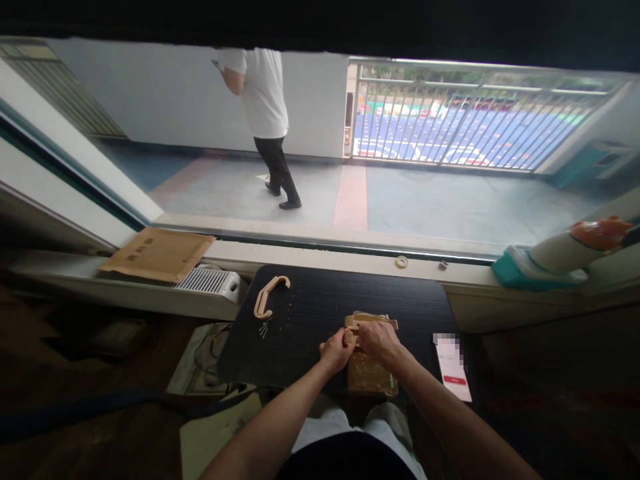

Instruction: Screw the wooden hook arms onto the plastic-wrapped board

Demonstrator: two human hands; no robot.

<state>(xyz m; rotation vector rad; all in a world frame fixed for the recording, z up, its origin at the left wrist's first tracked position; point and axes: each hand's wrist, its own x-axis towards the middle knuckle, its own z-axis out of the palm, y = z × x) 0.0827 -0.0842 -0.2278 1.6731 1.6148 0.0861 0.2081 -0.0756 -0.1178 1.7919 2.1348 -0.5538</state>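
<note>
My left hand (pixel 336 352) is closed in a pinch on the left end of a small light wooden piece (pixel 371 323). My right hand (pixel 379 341) is wrapped over the same piece from the right. Both hands work above a flat wooden sheet (pixel 371 379) lying near the front edge of a small black table (pixel 310 300). A curved wooden part (pixel 268 295) lies apart at the table's left, with a few tiny pins (pixel 263 329) beside it.
A white card with a red band (pixel 454 375) lies at the table's right edge. A cardboard sheet (pixel 159 253) rests on a radiator on the left sill. A roll of tape (pixel 401 261) sits on the sill. Outside, a person (pixel 264 113) walks across a paved terrace.
</note>
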